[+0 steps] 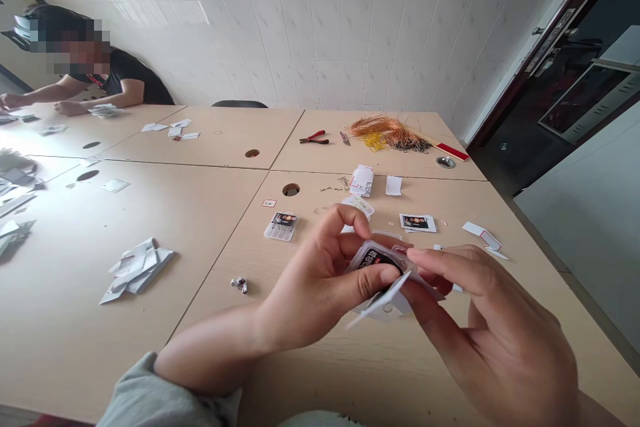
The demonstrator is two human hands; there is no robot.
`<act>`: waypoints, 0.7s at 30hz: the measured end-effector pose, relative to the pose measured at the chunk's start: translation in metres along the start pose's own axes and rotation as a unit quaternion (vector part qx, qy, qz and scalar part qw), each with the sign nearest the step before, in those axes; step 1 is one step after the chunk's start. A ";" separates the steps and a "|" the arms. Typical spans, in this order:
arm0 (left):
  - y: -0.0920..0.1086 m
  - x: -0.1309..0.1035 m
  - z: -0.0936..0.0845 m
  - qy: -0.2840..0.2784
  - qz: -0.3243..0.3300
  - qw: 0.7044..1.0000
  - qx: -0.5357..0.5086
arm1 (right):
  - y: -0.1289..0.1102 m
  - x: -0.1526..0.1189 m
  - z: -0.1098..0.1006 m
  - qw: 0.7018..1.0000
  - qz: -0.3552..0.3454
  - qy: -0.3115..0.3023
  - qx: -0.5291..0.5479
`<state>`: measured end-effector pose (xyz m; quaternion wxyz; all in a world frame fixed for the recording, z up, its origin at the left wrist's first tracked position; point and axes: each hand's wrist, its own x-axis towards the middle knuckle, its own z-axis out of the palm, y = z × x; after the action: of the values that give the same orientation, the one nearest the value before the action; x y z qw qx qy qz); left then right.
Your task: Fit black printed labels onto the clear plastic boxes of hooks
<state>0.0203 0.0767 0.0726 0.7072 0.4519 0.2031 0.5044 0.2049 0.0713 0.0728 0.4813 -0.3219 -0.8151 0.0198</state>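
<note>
Snugly, the left hand (316, 287) clamps a clear case (369, 255) under its thumb; right hand (505, 320) pinches white paper (390, 297).

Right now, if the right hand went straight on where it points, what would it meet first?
Likely the clear case in the left hand; whether the right hand touches it is unclear.

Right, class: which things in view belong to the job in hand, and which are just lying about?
Job in hand:
case, in left hand
card, at right hand
likely the other case and card stack

Seemingly just lying about:
pliers
copper strands
red strip
</note>
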 end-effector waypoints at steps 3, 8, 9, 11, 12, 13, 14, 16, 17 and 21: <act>-0.001 0.000 0.000 0.010 0.013 1.000 0.004 | 0.000 -0.001 0.000 1.000 -0.002 0.000 -0.003; 0.000 -0.002 0.001 0.015 0.046 0.998 0.033 | 0.000 0.001 -0.001 1.000 -0.001 -0.001 0.014; 0.000 -0.003 0.002 0.017 0.053 0.998 0.042 | -0.001 0.002 -0.001 1.000 -0.002 0.001 0.019; 0.001 -0.004 0.003 0.024 0.063 0.996 0.058 | -0.002 0.003 -0.002 1.000 -0.007 0.001 0.025; 0.002 -0.005 0.004 0.028 0.065 0.995 0.066 | -0.003 0.003 -0.002 1.000 -0.009 0.001 0.026; 0.002 -0.006 0.004 0.031 0.067 0.995 0.074 | -0.003 0.003 -0.003 1.000 -0.009 0.001 0.028; 0.003 -0.007 0.004 0.033 0.069 0.994 0.081 | -0.004 0.003 -0.003 1.000 -0.011 -0.001 0.028; 0.003 -0.008 0.004 0.033 0.070 0.993 0.094 | -0.004 0.003 -0.004 0.999 -0.014 -0.001 0.033; 0.003 -0.008 0.003 0.032 0.071 0.992 0.100 | -0.004 0.003 -0.005 0.999 -0.016 -0.001 0.034; 0.003 -0.007 0.000 0.032 0.084 0.989 0.116 | -0.003 0.002 -0.005 0.999 -0.026 -0.005 0.044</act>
<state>0.0162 0.0704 0.0742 0.5985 0.5296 0.2442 0.5492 0.2071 0.0688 0.0784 0.4914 -0.2796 -0.8237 0.0444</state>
